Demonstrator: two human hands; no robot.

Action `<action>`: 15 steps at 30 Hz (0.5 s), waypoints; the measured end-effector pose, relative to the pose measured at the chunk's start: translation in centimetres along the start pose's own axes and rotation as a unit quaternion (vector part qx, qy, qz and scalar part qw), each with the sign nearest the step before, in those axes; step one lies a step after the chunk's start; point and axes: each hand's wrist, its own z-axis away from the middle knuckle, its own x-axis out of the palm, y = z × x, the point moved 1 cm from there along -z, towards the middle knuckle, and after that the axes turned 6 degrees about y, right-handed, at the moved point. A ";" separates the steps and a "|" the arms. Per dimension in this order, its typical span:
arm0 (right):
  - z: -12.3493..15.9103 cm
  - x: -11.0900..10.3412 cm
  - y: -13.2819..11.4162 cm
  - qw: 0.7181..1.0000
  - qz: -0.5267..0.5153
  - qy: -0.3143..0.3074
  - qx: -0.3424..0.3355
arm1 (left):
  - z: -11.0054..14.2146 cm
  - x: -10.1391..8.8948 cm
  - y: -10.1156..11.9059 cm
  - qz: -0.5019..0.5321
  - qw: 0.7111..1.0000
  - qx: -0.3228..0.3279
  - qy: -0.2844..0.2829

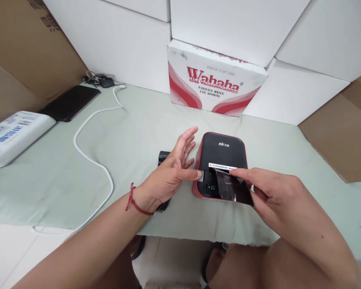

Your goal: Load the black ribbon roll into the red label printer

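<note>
A black-and-red printer [224,152] marked "FEIE" lies on the pale green cloth between my hands. My left hand [171,172] has its fingers spread and raised beside the printer's left edge; the thumb rests on a small grey piece at that side. My right hand [272,192] pinches a dark glossy strip [233,188] at its right end. The strip lies slanted over the printer's near part and hides some of it. Under my left hand a black object [163,156] is partly covered, so its kind is unclear.
A "Wahaha" water carton [213,96] leans against white boxes [132,44] at the back. To the left are a white device [21,132], a black tablet-like slab [70,102], keys [104,80] and a white cable [93,160]. Brown cardboard [343,128] borders the right.
</note>
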 end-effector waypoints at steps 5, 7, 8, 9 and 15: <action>-0.8 0.4 -0.7 0.999 -0.021 0.024 0.043 | 0.3 0.0 -0.2 -0.045 0.998 0.033 0.032; -1.3 0.8 -0.7 0.998 -0.024 0.026 0.060 | 0.4 0.1 -0.2 -0.044 0.998 0.039 0.039; -1.6 1.1 -0.7 0.997 -0.026 0.034 0.065 | 0.5 0.2 -0.1 -0.040 0.998 0.037 0.038; -2.0 1.3 -0.6 0.996 -0.033 0.049 0.069 | 0.5 0.3 0.0 -0.035 0.998 0.032 0.036; -2.6 1.7 -0.9 0.942 -0.120 0.284 0.136 | 0.9 -0.2 1.0 -0.101 0.992 0.040 0.069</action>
